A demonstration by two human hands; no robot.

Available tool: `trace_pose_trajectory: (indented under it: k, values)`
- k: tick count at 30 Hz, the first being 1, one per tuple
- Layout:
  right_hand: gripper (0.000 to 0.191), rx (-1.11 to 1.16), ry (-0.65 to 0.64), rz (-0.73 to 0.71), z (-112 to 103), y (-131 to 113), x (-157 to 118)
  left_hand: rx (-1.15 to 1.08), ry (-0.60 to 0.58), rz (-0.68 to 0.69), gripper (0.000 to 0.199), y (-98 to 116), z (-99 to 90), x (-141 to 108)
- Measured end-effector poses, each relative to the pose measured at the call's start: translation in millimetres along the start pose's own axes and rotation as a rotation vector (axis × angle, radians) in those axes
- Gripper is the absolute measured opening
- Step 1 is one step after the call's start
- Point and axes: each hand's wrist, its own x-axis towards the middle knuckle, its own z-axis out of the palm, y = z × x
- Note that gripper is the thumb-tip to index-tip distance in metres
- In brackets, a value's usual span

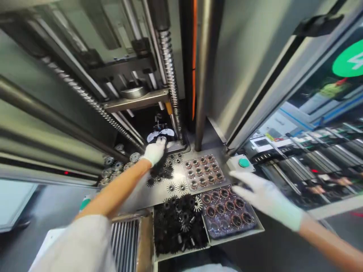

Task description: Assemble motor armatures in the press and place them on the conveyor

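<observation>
My left hand (155, 152), in a white glove, reaches into the press at the fixture with a white plate (167, 133). Its fingers are bent together at the fixture; whatever they grip is too small and blurred to name. Dark toothed discs (167, 169) lie in a heap just below that hand. On the right, my gloved right hand (259, 194) is open with fingers apart and nothing in it. It hovers by the green push button (244, 163), above the edge of a clear tray of copper-wound rings (224, 229).
A second clear tray of rings (203, 173) lies on the metal table (159, 194). In front stands a bin (181, 230) full of dark toothed parts. Metal rods (124, 241) fill a box at lower left. Press columns (202, 94) rise around the fixture.
</observation>
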Motion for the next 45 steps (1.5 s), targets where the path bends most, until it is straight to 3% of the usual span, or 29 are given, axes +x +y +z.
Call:
trace_pose_trajectory:
  k: [2, 4, 6, 8, 11, 14, 16, 17, 19, 21, 23, 26, 31, 35, 38, 41, 45]
  values:
    - [0.044, 0.066, -0.193, -0.172, 49, -64, 17, -0.012, 0.027, -0.065, 0.051, 11, 2.4, 4]
    - [0.043, 0.03, -0.286, -0.251, 93, -113, 42, -0.033, 0.052, -0.082, 0.05, 21, -0.9, 9]
    - [0.045, -0.063, -0.325, -0.247, 125, -146, 66, -0.062, 0.071, -0.06, 0.046, 24, -12.6, 7]
    - [0.049, -0.158, -0.361, -0.212, 147, -166, 85, -0.091, 0.105, -0.046, 0.046, 16, -28.7, -11]
    - [0.046, -0.219, -0.372, -0.188, 168, -178, 98, -0.105, 0.221, -0.119, 0.052, -23, -39.8, -88]
    - [0.036, -0.182, -0.286, -0.189, 182, -180, 102, -0.052, 0.387, -0.391, 0.055, -84, -19.3, -209]
    - [0.03, -0.126, -0.246, -0.193, 184, -180, 103, -0.031, 0.369, -0.555, 0.051, -122, 5.0, -282]
    - [0.028, -0.081, -0.23, -0.199, 183, -180, 102, -0.039, 0.285, -0.538, 0.053, -136, 16.7, -309]
    - [0.031, 0.051, -0.2, -0.225, 173, -180, 98, -0.028, 0.161, -0.49, 0.054, -153, 33.7, -334]
    - [0.04, 0.211, -0.158, -0.281, 158, -178, 91, 0.025, 0.159, -0.466, 0.05, -152, 38.3, -327]
    - [0.04, 0.297, -0.118, -0.355, 143, -176, 82, 0.047, 0.268, -0.452, 0.047, -138, 32.7, -299]
    - [0.029, 0.29, -0.015, -0.428, 125, -170, 70, -0.041, 0.377, -0.312, 0.048, -108, 20.7, -250]
    - [0.026, 0.355, 0.091, -0.492, 106, -156, 58, -0.113, 0.357, -0.105, 0.048, -74, 19.4, -183]
    - [0.026, 0.405, 0.145, -0.516, 95, -149, 51, -0.038, 0.319, -0.055, 0.04, -61, 21.0, -143]
    - [0.026, 0.43, 0.154, -0.486, 91, -146, 48, -0.006, 0.328, -0.052, 0.032, -57, 21.8, -127]
    - [0.026, 0.487, 0.14, -0.367, 89, -150, 52, 0.019, 0.362, -0.021, 0.032, -59, 25.2, -120]
    - [0.035, 0.72, 0.126, -0.159, 85, -174, 93, 0.027, 0.43, 0.068, 0.033, -69, 30.5, -114]
